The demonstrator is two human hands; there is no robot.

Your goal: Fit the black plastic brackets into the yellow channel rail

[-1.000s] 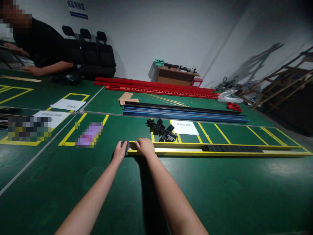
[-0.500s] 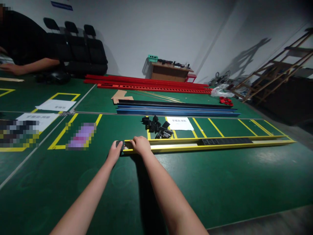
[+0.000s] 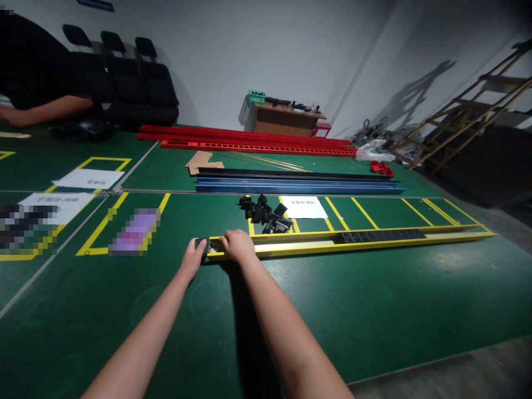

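Note:
A long yellow channel rail (image 3: 299, 247) lies across the green table, with a row of black modules (image 3: 382, 236) inside its right half. My left hand (image 3: 193, 256) is closed round a small black block (image 3: 203, 247) at the rail's left end. Close beside it, my right hand (image 3: 238, 244) rests on the rail with its fingers curled over the channel; its fingertips are partly hidden. Behind the rail is a loose pile of black parts (image 3: 261, 213), with a white printed sheet (image 3: 305, 207) to its right.
Blue rails (image 3: 299, 188) and red rails (image 3: 249, 139) lie farther back on the green table (image 3: 353, 310). White sheets and a purple blurred item (image 3: 135, 230) are at left. A person (image 3: 33, 66) sits at the far left; a wooden ladder (image 3: 477, 105) stands right.
The whole view has shifted slightly, so things appear a little farther left. Both hands keep nearly the same place on the rail. The person's arm at far left has moved a little.

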